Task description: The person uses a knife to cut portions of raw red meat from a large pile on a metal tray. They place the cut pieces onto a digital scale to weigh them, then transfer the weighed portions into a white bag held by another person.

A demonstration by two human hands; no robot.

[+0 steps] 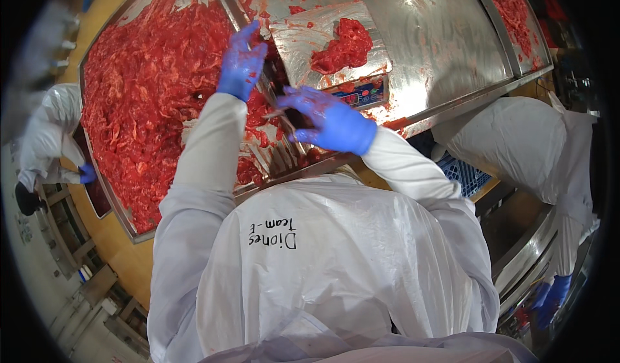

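Note:
My left hand (243, 61), in a blue glove smeared with red, is over the metal divider at the right edge of a deep heap of raw red meat (148, 98). Its fingers are stretched out and slightly apart. To its right, my right hand (336, 123), also gloved in blue, hovers beside the digital scale (365, 94). The fingers point left, with the thumb apart from them, and I see nothing held. A lump of raw meat (343, 45) lies on the scale's steel platform (297, 60). Red scraps cling to the metal below my hands.
A steel table (439, 34) extends right to a raised edge, with more meat (507, 8) beyond it. One person in white (55, 131) stands at far left, another (516, 143) at right. A blue crate (465, 174) sits below the table.

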